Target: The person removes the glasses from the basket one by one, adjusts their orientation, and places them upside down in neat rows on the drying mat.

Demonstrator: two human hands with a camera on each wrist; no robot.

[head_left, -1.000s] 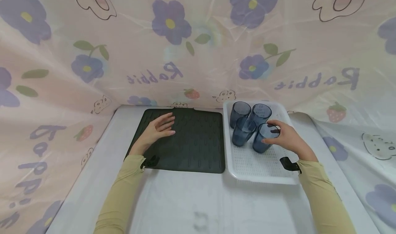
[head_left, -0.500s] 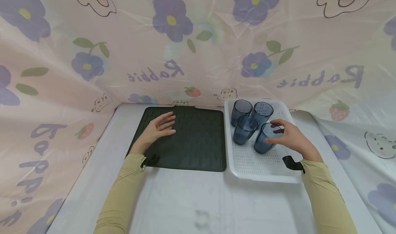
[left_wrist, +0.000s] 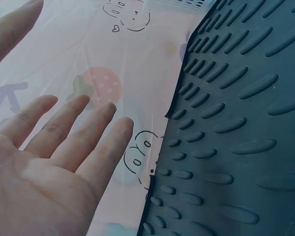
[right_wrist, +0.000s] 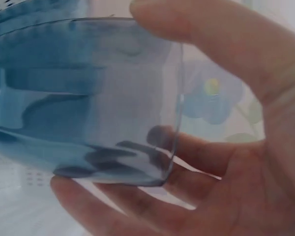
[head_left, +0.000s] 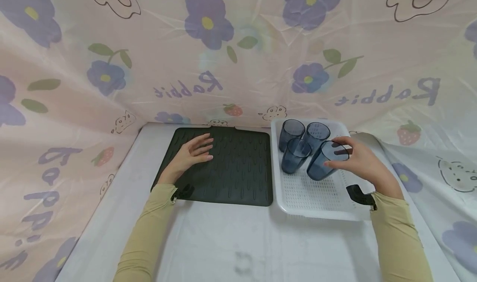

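My right hand (head_left: 360, 162) holds a clear blue drinking glass (head_left: 319, 166) near its rim, thumb on one side and fingers on the other. The glass leans toward the hand, its base over the white perforated basket (head_left: 316, 214). In the right wrist view the same glass (right_wrist: 83, 108) lies across the palm side, fingers below it and thumb above. Three matching glasses stand at the back left of the basket, the nearest one (head_left: 295, 160) beside the held glass. My left hand (head_left: 189, 154), fingers extended and holding nothing, hovers over the black ridged mat (head_left: 238, 182).
The mat and the basket lie side by side on a white table (head_left: 223, 240), the basket on the right. Behind them rises a patterned plastic curtain (head_left: 246, 83) that also closes in both sides.
My right hand has shifted right and slightly up, tipping the gripped glass further toward the right. The left hand stays in place over the mat.
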